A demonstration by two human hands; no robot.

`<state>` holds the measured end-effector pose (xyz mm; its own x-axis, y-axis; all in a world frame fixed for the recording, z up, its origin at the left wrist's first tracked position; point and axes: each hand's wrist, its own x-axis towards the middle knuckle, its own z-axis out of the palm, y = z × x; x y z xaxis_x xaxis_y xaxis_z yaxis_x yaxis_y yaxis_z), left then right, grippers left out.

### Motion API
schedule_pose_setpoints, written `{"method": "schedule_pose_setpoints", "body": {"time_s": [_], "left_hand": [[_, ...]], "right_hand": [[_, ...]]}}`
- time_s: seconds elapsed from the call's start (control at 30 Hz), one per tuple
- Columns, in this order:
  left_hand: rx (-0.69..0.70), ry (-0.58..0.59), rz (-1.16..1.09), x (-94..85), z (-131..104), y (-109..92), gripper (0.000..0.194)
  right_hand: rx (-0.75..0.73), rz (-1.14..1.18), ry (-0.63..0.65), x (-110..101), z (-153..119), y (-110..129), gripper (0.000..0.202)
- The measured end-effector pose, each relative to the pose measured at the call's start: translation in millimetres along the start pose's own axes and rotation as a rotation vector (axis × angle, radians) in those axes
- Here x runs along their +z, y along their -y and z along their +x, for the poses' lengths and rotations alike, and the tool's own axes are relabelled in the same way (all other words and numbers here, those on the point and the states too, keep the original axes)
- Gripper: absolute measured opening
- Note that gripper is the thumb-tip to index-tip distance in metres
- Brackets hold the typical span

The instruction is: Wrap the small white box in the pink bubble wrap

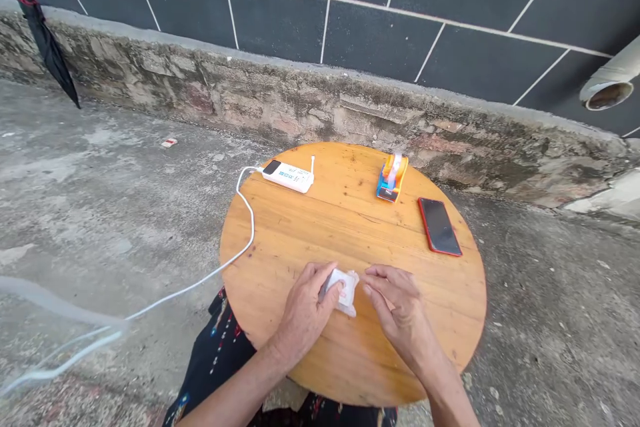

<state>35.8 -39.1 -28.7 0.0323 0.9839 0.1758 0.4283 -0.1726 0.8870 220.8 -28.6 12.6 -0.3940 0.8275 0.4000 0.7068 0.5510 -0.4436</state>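
Observation:
My left hand (307,307) holds a small white packet (349,288) over the near half of the round wooden table (320,233), its thumb pressed on the packet's face. The packet looks like wrapped plastic or paper, with a crinkled edge on its right side. Just right of that edge is my right hand (397,303), thumb and forefinger pinched close together. Whatever those fingertips hold, if anything, is too small to make out.
A white power bank (289,175) with a white cable lies at the table's back left. An orange and blue tape dispenser (391,179) stands at the back right, near a red-edged phone (440,227). A black umbrella (49,47) leans on the wall.

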Motion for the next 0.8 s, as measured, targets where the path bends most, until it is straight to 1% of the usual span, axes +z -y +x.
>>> {"method": "schedule_pose_setpoints", "body": {"time_s": [0.1, 0.2, 0.33, 0.43, 0.53, 0.6, 0.73, 0.8], "left_hand": [[-0.003, 0.006, -0.007, -4.2, 1.0, -2.3, 0.033], [0.014, 0.005, -0.006, -13.2, -1.6, -3.9, 0.033], [0.021, -0.020, 0.040, -25.8, -13.8, -1.1, 0.034], [-0.013, -0.012, 0.040, -27.9, -24.4, 3.6, 0.035], [-0.037, -0.034, 0.026, -22.7, -28.9, 7.5, 0.036], [-0.020, -0.050, 0.018, -16.3, -25.5, 9.4, 0.033], [0.037, -0.065, 0.002, 0.3, -3.1, 11.0, 0.025], [0.054, -0.094, 0.001, 7.6, 9.2, 11.4, 0.026]], "right_hand": [[0.092, 0.029, -0.046, 4.5, -20.3, -0.1, 0.021], [0.211, 0.061, -0.082, 12.2, -39.6, 4.4, 0.027], [0.308, 0.093, -0.122, 27.7, -60.2, 13.2, 0.036], [0.366, 0.145, -0.127, 43.1, -67.7, 18.7, 0.041], [0.408, 0.146, -0.155, 57.4, -65.0, 21.4, 0.040], [0.402, 0.120, -0.179, 64.5, -57.7, 20.6, 0.036], [0.372, 0.019, -0.241, 72.4, -35.1, 11.5, 0.034], [0.376, -0.013, -0.267, 73.7, -25.5, 5.4, 0.036]]}}
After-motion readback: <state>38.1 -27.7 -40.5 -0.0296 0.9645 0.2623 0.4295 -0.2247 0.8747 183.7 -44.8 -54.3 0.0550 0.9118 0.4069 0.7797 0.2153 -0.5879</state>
